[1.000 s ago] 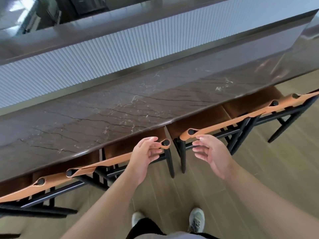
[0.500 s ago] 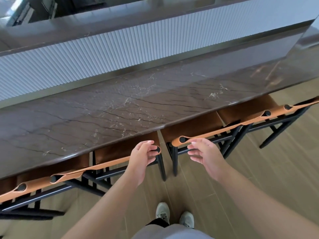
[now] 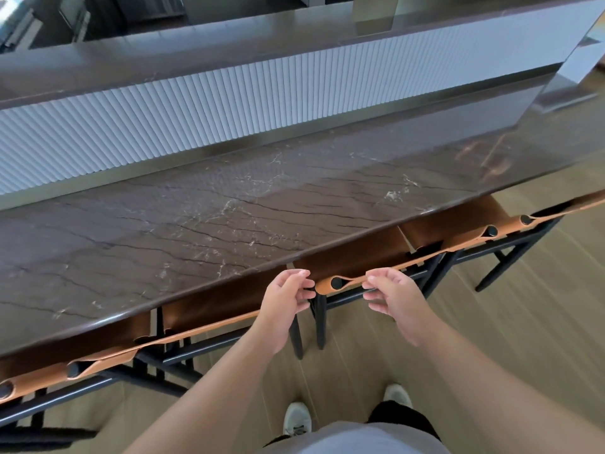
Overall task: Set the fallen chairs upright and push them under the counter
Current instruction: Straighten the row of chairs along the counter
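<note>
Several chairs with tan leather backs and black frames stand upright in a row, their seats under the dark marble counter (image 3: 229, 217). My left hand (image 3: 284, 306) grips the right end of the back of the chair left of centre (image 3: 212, 326), hiding its corner post. My right hand (image 3: 393, 299) holds the leather back of the chair right of centre (image 3: 337, 283), thumb above and fingers curled beneath, just past its left post. A narrow gap separates the two chairs between my hands.
Another chair (image 3: 39, 378) stands at the far left and one more (image 3: 523, 221) at the far right, both against the counter edge. A white ribbed panel (image 3: 229, 103) rises behind the counter. My shoes (image 3: 296, 417) stand on the wooden floor below.
My right hand has moved from hovering beside the right chair's back to closing on it. My left hand has kept its grip. The chairs sit a little further under the counter.
</note>
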The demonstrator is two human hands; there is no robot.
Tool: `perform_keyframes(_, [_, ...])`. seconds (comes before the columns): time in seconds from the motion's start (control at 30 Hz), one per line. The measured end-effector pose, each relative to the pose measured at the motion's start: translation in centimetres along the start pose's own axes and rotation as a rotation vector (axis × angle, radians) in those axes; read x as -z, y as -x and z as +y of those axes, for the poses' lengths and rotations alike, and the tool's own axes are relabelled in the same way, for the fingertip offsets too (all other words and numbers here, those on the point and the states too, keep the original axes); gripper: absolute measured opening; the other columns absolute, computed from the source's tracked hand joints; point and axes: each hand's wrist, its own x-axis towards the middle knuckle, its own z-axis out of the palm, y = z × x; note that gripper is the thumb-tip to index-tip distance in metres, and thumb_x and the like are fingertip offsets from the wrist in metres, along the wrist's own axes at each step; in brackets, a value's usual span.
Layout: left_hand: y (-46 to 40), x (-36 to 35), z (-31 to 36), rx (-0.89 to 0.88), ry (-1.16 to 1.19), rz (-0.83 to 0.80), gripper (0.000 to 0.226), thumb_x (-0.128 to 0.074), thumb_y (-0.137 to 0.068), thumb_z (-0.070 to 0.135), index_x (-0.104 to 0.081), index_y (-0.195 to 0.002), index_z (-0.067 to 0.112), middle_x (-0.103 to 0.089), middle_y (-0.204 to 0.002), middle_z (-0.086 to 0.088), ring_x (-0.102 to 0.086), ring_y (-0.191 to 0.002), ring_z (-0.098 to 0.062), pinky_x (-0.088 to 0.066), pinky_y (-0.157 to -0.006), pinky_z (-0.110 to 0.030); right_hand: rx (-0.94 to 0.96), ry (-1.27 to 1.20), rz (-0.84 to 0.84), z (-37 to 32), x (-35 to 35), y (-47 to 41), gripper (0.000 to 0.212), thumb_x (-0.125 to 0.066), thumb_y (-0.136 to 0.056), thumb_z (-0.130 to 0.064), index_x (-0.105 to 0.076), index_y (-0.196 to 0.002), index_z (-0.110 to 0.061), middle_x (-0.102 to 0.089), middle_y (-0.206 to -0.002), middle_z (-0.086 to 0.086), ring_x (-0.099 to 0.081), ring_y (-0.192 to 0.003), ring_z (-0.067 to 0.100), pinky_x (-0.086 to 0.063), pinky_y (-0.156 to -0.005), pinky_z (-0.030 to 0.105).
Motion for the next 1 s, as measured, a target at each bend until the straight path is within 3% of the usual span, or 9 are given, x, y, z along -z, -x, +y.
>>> perform_keyframes(0.1, [-0.5,-2.1,-1.0,-0.029,-0.065,-0.014,0.018,-0.056,-0.096,0.028,-0.069,-0.106,0.021,-0.072,-0.089,0.003,-0.067,-0.084,-0.012,-0.051,-0.086,-0.035,0.074,0.148,-0.005,-0.2,2.9,-1.7,0.012,-0.060,-0.095,-0.023,-0.066,-0.105,-0.024,-0.070,-0.101,0.000,-0.069,-0.090,0.013,-0.053,-0.073,0.025])
perform_keyframes(0.33, [-3.1,-12.3,-2.7,-0.099,-0.210,0.086,0.016,-0.063,-0.082,0.042,-0.068,-0.097,0.039,-0.071,-0.095,0.011,-0.067,-0.093,-0.006,-0.051,-0.077,-0.020,0.113,0.307,-0.053,-0.7,12.3,-6.7,0.015,-0.061,-0.094,-0.023,-0.064,-0.108,-0.021,-0.066,-0.102,0.001,-0.064,-0.099,0.020,-0.051,-0.094,0.041])
perform_keyframes(0.43, [-4.9,-16.2,-3.6,-0.136,-0.300,0.164,0.014,-0.065,-0.088,0.036,-0.065,-0.102,0.037,-0.068,-0.103,0.011,-0.062,-0.094,0.002,-0.045,-0.076,-0.008,0.154,0.403,-0.043,-1.1,16.4,-9.6,0.016,-0.061,-0.093,-0.022,-0.063,-0.109,-0.021,-0.066,-0.102,-0.002,-0.064,-0.092,0.017,-0.051,-0.082,0.030])
perform_keyframes(0.5, [-6.0,-17.6,-4.3,-0.202,-0.556,0.230,0.015,-0.065,-0.090,0.030,-0.063,-0.104,0.034,-0.060,-0.111,0.013,-0.055,-0.096,0.010,-0.040,-0.076,-0.004,0.226,0.601,-0.023,-1.4,18.9,-11.3,0.021,-0.060,-0.092,-0.021,-0.062,-0.113,-0.020,-0.064,-0.107,-0.004,-0.062,-0.092,0.014,-0.048,-0.075,0.026])
perform_keyframes(0.57, [-6.9,-17.9,-4.9,-0.276,-0.851,0.279,0.021,-0.064,-0.090,0.029,-0.063,-0.111,0.032,-0.054,-0.115,0.013,-0.050,-0.102,0.006,-0.036,-0.084,-0.007,0.372,0.882,0.019,-1.4,21.5,-13.2,0.028,-0.060,-0.091,-0.019,-0.062,-0.119,-0.016,-0.059,-0.113,0.000,-0.058,-0.101,0.020,-0.049,-0.079,0.035])
perform_keyframes(0.63, [-7.3,-17.6,-5.6,-0.251,-1.097,0.316,0.026,-0.060,-0.092,0.033,-0.063,-0.118,0.032,-0.053,-0.118,0.011,-0.046,-0.113,-0.008,-0.037,-0.094,-0.024,0.531,1.118,0.017,-1.4,23.5,-15.1,0.032,-0.063,-0.088,-0.018,-0.062,-0.120,-0.012,-0.059,-0.114,0.004,-0.057,-0.103,0.027,-0.050,-0.079,0.039])
perform_keyframes(0.73, [-7.1,-17.3,-5.7,-0.228,-1.363,0.365,0.028,-0.054,-0.093,0.043,-0.066,-0.118,0.034,-0.058,-0.118,0.011,-0.047,-0.118,-0.017,-0.033,-0.101,-0.037,0.595,1.405,-0.037,-1.9,25.2,-17.8,0.028,-0.062,-0.086,-0.022,-0.064,-0.114,-0.016,-0.061,-0.106,0.002,-0.058,-0.100,0.025,-0.048,-0.082,0.039])
perform_keyframes(0.87, [-6.3,-16.6,-5.7,-0.287,-1.562,0.327,0.027,-0.060,-0.089,0.045,-0.072,-0.105,0.027,-0.066,-0.104,0.006,-0.058,-0.104,-0.022,-0.041,-0.096,-0.040,0.626,1.663,-0.098,-1.8,25.8,-19.1,0.017,-0.058,-0.085,-0.024,-0.063,-0.102,-0.026,-0.062,-0.098,-0.007,-0.059,-0.099,0.019,-0.041,-0.085,0.035])
perform_keyframes(1.0, [-5.9,-14.7,-5.5,-0.300,-1.742,0.278,0.010,-0.071,-0.079,0.021,-0.070,-0.088,0.018,-0.067,-0.090,-0.002,-0.062,-0.091,-0.030,-0.049,-0.082,-0.040,0.689,1.719,-0.101,-1.3,26.1,-19.5,0.016,-0.065,-0.077,-0.009,-0.066,-0.090,-0.020,-0.064,-0.085,-0.002,-0.060,-0.087,0.027,-0.039,-0.079,0.040])
